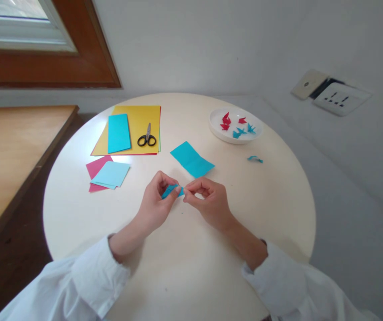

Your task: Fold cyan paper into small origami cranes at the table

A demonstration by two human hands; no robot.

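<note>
Between my two hands is a small folded piece of blue paper (170,191), held just above the middle of the round table. My left hand (156,199) pinches its left part between thumb and fingers. My right hand (207,199) pinches its right tip, with thumb and forefinger closed together. The fingers cover part of the folds, so the exact shape is hidden. Just beyond my hands lies a flat blue paper rectangle (192,159) with a light crease.
A white dish (214,132) with several red and blue folded paper birds stands back right; a blue paper strip (255,158) lies nearer. Scissors (147,138) and a blue sheet (118,133) rest on yellow paper (137,115). Pale blue squares (113,173) overlap pink ones (97,166) at left.
</note>
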